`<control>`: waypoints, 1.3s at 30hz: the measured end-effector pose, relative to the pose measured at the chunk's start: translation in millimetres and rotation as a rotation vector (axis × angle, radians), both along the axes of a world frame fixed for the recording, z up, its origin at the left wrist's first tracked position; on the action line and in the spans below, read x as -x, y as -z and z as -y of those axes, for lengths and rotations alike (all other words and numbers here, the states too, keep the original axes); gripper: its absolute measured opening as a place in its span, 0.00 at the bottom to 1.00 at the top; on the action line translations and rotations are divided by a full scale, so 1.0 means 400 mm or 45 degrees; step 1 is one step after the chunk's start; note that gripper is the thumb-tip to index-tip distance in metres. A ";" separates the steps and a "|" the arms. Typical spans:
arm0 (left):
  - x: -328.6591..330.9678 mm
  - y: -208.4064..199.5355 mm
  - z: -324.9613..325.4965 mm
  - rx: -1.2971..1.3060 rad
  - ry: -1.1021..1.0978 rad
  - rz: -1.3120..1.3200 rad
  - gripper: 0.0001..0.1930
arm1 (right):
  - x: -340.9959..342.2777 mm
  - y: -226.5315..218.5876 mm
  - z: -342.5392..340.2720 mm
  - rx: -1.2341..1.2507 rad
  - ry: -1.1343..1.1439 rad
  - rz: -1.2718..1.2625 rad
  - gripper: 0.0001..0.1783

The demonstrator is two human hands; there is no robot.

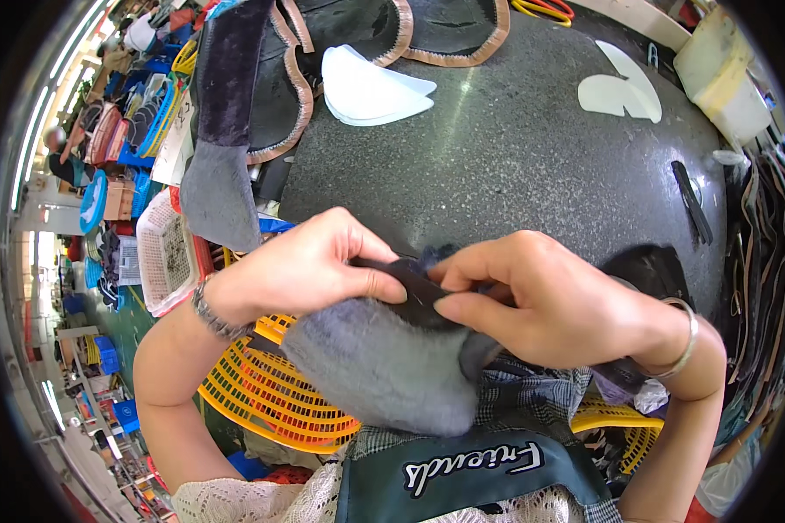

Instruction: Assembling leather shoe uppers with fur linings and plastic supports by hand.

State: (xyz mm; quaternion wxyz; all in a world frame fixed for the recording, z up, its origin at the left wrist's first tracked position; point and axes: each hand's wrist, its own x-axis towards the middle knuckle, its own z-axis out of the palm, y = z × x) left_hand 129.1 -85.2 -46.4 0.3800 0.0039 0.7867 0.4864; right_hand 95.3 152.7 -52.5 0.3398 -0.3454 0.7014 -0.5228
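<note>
My left hand (310, 270) and my right hand (541, 301) meet over a grey furry fabric piece (384, 366) with a dark upper edge. Both hands pinch that dark edge between thumb and fingers, just in front of the speckled dark worktable (515, 148). The furry piece hangs down toward my lap. A metal bracelet sits on each wrist.
White foam shapes (371, 87) and pale cut pieces (624, 91) lie on the table, with brown-edged dark panels (453, 35) at the back. A long grey and purple fur strip (222, 113) hangs at the left. A yellow plastic basket (270, 392) stands below my hands. Black scissors (693, 200) lie at the right.
</note>
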 end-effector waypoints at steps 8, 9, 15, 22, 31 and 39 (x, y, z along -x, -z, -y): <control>-0.025 0.016 -0.009 -0.263 -0.117 0.051 0.11 | 0.022 0.007 -0.049 -0.315 0.021 -0.137 0.11; -0.024 0.016 -0.015 -0.260 -0.108 0.050 0.11 | 0.032 0.005 -0.051 -0.313 0.030 -0.137 0.11; -0.007 0.005 -0.042 -0.252 -0.132 0.049 0.10 | 0.037 -0.036 -0.075 -0.427 -0.133 0.002 0.12; 0.023 -0.018 -0.063 -0.255 -0.064 0.071 0.11 | 0.045 -0.014 -0.127 -0.225 -0.056 0.401 0.13; 0.098 -0.059 -0.157 -0.034 0.526 0.236 0.10 | 0.017 -0.001 -0.124 -0.184 -0.080 0.068 0.09; 0.078 -0.021 -0.136 -0.005 0.417 0.018 0.10 | 0.009 0.001 -0.189 -0.328 -0.076 -0.241 0.09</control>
